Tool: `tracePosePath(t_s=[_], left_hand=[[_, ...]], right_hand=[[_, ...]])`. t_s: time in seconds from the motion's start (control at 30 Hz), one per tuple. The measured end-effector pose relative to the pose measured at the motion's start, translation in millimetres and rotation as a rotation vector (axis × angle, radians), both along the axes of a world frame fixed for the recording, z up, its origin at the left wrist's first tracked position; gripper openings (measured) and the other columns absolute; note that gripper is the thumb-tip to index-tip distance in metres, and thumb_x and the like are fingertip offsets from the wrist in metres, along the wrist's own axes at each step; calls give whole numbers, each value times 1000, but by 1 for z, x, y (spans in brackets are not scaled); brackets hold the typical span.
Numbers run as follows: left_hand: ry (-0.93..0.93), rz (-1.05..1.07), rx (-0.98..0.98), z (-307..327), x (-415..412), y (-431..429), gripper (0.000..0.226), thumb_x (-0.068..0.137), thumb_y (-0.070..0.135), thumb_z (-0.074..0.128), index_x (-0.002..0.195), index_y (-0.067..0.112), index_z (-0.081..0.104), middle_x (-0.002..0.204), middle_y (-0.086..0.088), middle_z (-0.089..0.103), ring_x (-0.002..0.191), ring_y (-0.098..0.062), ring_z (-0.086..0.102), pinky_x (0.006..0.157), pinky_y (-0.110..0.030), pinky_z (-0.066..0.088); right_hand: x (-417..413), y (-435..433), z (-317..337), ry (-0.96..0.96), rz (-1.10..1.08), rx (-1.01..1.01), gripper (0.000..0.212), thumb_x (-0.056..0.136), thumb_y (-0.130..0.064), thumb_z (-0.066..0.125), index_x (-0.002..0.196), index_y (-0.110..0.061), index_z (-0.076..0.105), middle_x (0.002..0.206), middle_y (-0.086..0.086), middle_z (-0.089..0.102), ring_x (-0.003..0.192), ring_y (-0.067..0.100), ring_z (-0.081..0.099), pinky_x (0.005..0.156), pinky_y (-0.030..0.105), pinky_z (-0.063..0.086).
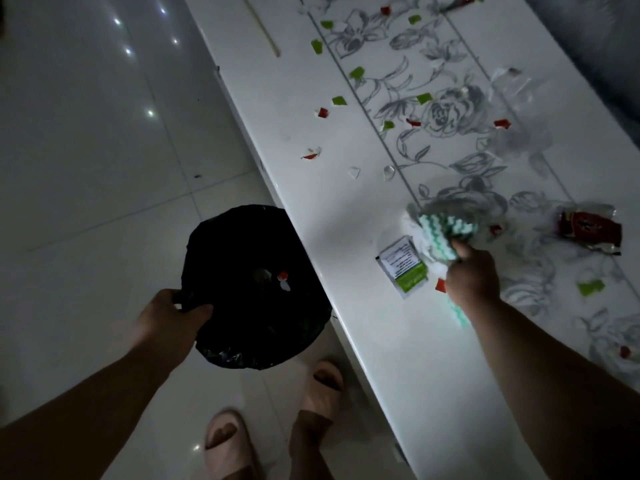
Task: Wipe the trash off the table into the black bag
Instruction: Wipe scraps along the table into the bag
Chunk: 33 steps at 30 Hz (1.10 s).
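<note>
Mid-sweep: my right hand fisted round the cloth beside the sachet on the bench, left hand pinching the black bag rim below the edge; next, drag scraps w/ cloth over the edge into it.

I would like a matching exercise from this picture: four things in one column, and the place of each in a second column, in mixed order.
Things:
1. black bag
2. cloth
3. stick
4. red wrapper

Places:
A. on the table, far end, near its edge
B. in the right hand
C. held open by the left hand, below the table edge
D. on the table, right of the cloth

Pairs: 1-C, 2-B, 3-A, 4-D
</note>
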<state>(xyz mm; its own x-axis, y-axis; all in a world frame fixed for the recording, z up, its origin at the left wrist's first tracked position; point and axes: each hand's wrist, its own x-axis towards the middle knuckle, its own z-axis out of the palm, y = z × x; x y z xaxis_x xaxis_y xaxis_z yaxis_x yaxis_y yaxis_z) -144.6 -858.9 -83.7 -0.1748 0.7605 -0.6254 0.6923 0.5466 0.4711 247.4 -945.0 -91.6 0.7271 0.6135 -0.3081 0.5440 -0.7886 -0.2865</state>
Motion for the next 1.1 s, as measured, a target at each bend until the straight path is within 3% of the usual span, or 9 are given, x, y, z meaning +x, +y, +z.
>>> tracePosePath(t_s=[0.13, 0.3, 0.53, 0.67, 0.77, 0.87, 1.0, 1.1], left_hand=[[-14, 11, 28, 2, -1, 2, 41, 80, 22, 69, 116, 9, 54, 78, -3, 58, 73, -31, 60, 69, -42, 54], [-28, 15, 24, 5, -3, -1, 33, 80, 25, 69, 108, 16, 54, 77, -4, 60, 66, -25, 59, 53, -28, 43], [-79, 23, 4, 8, -1, -9, 24, 81, 23, 67, 96, 19, 48, 83, -8, 61, 83, -35, 62, 76, -46, 54], [-116, 68, -23, 8, -2, -10, 26, 81, 25, 67, 98, 21, 47, 81, -2, 59, 84, -33, 63, 79, -47, 55], [-71, 72, -14, 6, -3, -6, 30, 79, 30, 68, 97, 22, 46, 82, 0, 58, 82, -30, 62, 73, -39, 54], [-55, 98, 8, 4, -5, -1, 28, 77, 31, 68, 93, 24, 46, 73, 6, 55, 75, -27, 61, 69, -36, 53], [-61, 134, 47, 8, -5, 14, 27, 77, 25, 69, 64, 26, 45, 62, 3, 56, 60, -23, 60, 68, -43, 55], [-52, 147, 72, 8, -5, 35, 33, 77, 24, 69, 61, 28, 41, 62, 0, 55, 67, -32, 64, 70, -46, 57]], right_hand=[[-38, 20, -3, 72, 41, 19, 54, 78, 2, 47, 130, -10, 54, 119, 32, 53, 109, 43, 54, 97, 39, 42], [-94, 39, -7, 29, 119, 34, 54, 81, -2, 45, 133, -16, 51, 117, 28, 52, 109, 43, 50, 96, 37, 39], [-164, 58, -9, 100, 155, 38, 59, 85, -5, 45, 140, -24, 40, 125, 20, 46, 116, 37, 44, 98, 32, 35], [-177, 62, -3, 192, 265, 126, 51, 84, -2, 43, 133, -18, 51, 120, 22, 57, 111, 35, 53, 89, 27, 40], [-168, 63, 5, 187, 235, 237, 46, 82, 1, 43, 123, -12, 61, 107, 26, 65, 95, 38, 63, 79, 33, 49], [-132, 59, 12, 107, 131, 343, 47, 78, 4, 42, 118, -6, 63, 92, 31, 66, 86, 42, 63, 72, 39, 48], [-68, 43, 22, -151, 28, 308, 41, 80, 0, 44, 116, 0, 63, 97, 38, 64, 94, 47, 60, 83, 43, 46], [-28, 33, 19, -127, -138, 150, 52, 74, -18, 38, 116, 3, 61, 107, 35, 63, 101, 47, 58, 90, 39, 44]])
